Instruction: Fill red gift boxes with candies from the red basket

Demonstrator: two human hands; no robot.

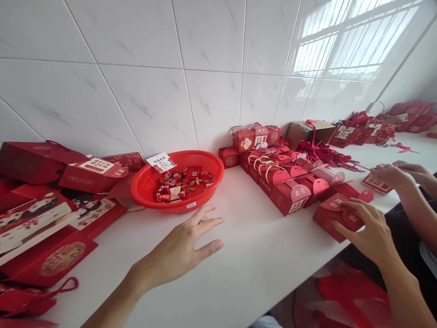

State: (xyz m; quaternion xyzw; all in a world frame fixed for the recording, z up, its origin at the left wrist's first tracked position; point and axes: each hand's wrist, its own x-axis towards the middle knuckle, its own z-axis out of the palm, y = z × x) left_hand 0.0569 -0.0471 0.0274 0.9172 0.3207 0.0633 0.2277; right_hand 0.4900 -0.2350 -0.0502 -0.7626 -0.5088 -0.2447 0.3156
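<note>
My left hand (pixel 187 243) hovers over the white table with its fingers spread, holding nothing. Just beyond its fingertips stands a red plastic basket (pixel 191 206) with wrapped sweets (pixel 169 186) inside. On the right, my right hand (pixel 373 230) grips a red gift box (pixel 331 214) by its top, thumb on the near side and fingers over the lid. This box sits at the table's front edge, beside rows of similar red boxes (pixel 283 196), some with gold rope handles (pixel 262 164). A printed card (pixel 161 161) leans on the basket's back rim.
Red boxes and bags (pixel 92 173) are heaped on the left. Farther right lie red ribbons (pixel 321 152), an open cardboard box (pixel 309 132) and more red bags (pixel 344 133). Another person's hands (pixel 392 175) hold a flat red packet (pixel 375 182). A tiled wall (pixel 215 100) borders the table (pixel 239 273).
</note>
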